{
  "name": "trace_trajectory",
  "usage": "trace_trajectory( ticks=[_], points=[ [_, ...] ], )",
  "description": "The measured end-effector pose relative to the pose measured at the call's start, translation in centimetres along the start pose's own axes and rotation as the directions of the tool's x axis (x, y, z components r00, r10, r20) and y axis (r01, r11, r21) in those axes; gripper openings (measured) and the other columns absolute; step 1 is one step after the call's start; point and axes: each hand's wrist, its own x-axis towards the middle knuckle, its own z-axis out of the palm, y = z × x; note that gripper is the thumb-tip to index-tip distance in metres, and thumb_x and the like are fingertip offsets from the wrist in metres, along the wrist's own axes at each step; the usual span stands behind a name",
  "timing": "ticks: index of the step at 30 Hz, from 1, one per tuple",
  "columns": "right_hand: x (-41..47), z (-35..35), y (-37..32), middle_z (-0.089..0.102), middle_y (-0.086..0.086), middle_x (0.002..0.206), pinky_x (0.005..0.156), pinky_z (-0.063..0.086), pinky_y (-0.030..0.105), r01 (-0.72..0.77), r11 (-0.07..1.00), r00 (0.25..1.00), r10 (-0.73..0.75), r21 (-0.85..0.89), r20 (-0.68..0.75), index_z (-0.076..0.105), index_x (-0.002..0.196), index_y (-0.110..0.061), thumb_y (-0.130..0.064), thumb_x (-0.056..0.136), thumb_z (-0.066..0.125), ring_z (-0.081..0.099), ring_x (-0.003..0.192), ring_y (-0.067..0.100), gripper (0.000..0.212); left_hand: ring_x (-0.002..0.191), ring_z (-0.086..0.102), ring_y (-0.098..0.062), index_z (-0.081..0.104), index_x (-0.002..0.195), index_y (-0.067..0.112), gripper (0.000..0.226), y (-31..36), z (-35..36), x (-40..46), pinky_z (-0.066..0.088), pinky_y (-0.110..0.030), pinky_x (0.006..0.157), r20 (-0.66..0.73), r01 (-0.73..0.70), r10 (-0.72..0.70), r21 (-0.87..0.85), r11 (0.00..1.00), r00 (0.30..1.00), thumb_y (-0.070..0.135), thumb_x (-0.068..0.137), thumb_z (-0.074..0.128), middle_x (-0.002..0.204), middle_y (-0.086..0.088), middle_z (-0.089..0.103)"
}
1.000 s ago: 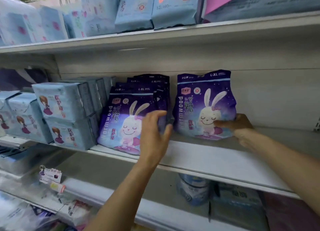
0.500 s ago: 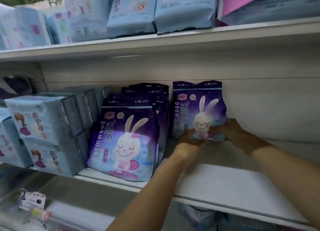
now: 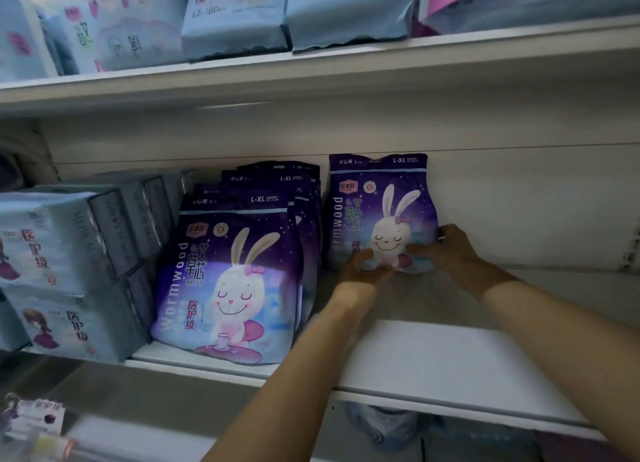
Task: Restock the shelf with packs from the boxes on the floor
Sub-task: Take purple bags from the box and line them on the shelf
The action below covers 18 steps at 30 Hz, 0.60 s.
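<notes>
At one o'clock on the shelf (image 3: 433,357), the pack (image 3: 379,205) now stands upright at the back; left hand (image 3: 360,267), newly arrived, and right hand (image 3: 446,250) both grip its base, seating it.

Head-worn view, close, forward and slightly down onto shelf (image 3: 433,368).

Glossy plastic film wraps the purple pack (image 3: 381,212); the white shelf (image 3: 450,364) looks smooth and matt.
</notes>
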Motion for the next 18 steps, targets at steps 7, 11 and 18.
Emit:
trace_trajectory(
  ticks=[7, 11, 18],
  points=[
    [-4.2, -2.9, -0.7, 0.055, 0.018, 0.122, 0.079, 0.039, 0.025, 0.130, 0.991, 0.981, -0.131, -0.016, -0.141, 0.047, 0.129, -0.003, -0.017, 0.081, 0.076, 0.056, 0.109, 0.028, 0.058, 0.095, 0.060, -0.017, 0.055, 0.131, 0.010, 0.041, -0.3, -0.8, -2.8, 0.052, -0.037, 0.093, -0.015, 0.017, -0.021, -0.262, 0.965, 1.000, 0.009, 0.091, 0.066, 0.125, -0.010, 0.059],
    [-7.5, -4.2, -1.0, 0.064, 0.016, 0.111, 0.079, 0.044, 0.024, 0.197, 0.980, 0.970, -0.191, 0.027, -0.150, 0.060, 0.114, -0.004, -0.011, 0.084, 0.072, 0.058, 0.091, 0.022, 0.033, 0.087, 0.067, -0.019, 0.055, 0.124, 0.007, 0.032, -0.2, 0.2, -5.1, 0.058, -0.034, 0.073, -0.055, -0.001, -0.024, -0.418, 0.909, 0.998, 0.006, 0.093, 0.061, 0.107, -0.012, 0.067],
    [-15.2, -9.1, 0.5, 0.063, 0.008, 0.083, 0.054, 0.045, 0.017, 0.346, 0.937, 0.937, -0.342, 0.053, -0.076, 0.063, 0.095, -0.012, -0.008, 0.089, 0.063, 0.061, 0.071, 0.022, 0.007, 0.092, 0.069, -0.023, 0.059, 0.117, 0.011, 0.021, -0.9, 3.5, -11.3, 0.061, -0.038, 0.076, -0.033, -0.005, -0.015, -0.516, 0.857, 0.999, 0.009, 0.096, 0.057, 0.106, -0.010, 0.068]
  ],
)
